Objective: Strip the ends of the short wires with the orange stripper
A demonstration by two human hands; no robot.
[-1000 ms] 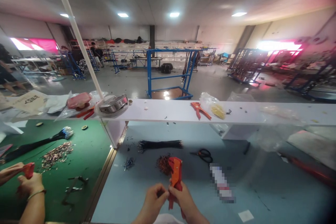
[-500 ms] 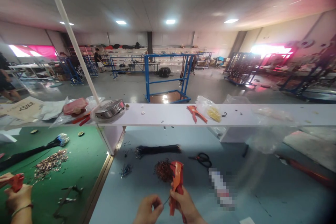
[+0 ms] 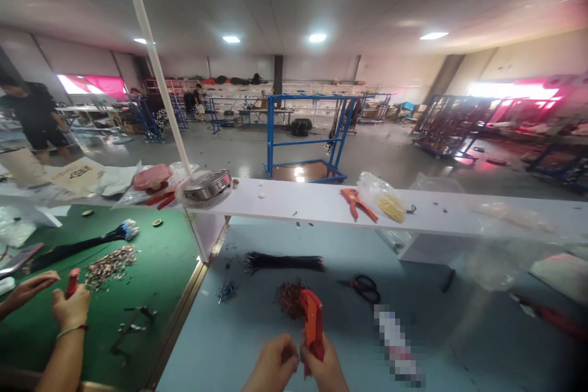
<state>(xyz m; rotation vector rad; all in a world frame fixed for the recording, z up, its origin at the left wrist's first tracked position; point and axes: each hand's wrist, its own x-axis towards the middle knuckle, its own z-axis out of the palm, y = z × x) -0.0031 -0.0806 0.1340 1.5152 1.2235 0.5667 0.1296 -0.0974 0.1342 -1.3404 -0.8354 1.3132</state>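
Observation:
My right hand (image 3: 321,362) is wrapped round the handles of a red-orange wire stripper (image 3: 313,321), held upright with its head pointing away from me. Close beside it on the left, my left hand (image 3: 276,360) is closed with thumb and fingers pinched together; what lies between them is too small to make out. A heap of small brown pieces (image 3: 289,299) lies just behind the tool's head. Beyond that stretches a bundle of black wires (image 3: 285,262) with bare-looking ends. Black-handled scissors (image 3: 365,287) rest to the right.
A white shelf (image 3: 294,199) crosses behind the blue-grey bench, carrying another orange wire stripper (image 3: 357,203), a bag of yellow pieces (image 3: 389,207) and a round metal tin (image 3: 206,185). At the green bench on the left, a co-worker's hand (image 3: 72,306) grips a red tool.
The view has turned left, so the scene sits further right. My hands have come closer together, and the thin dark wire seen between my left hand and the tool no longer shows.

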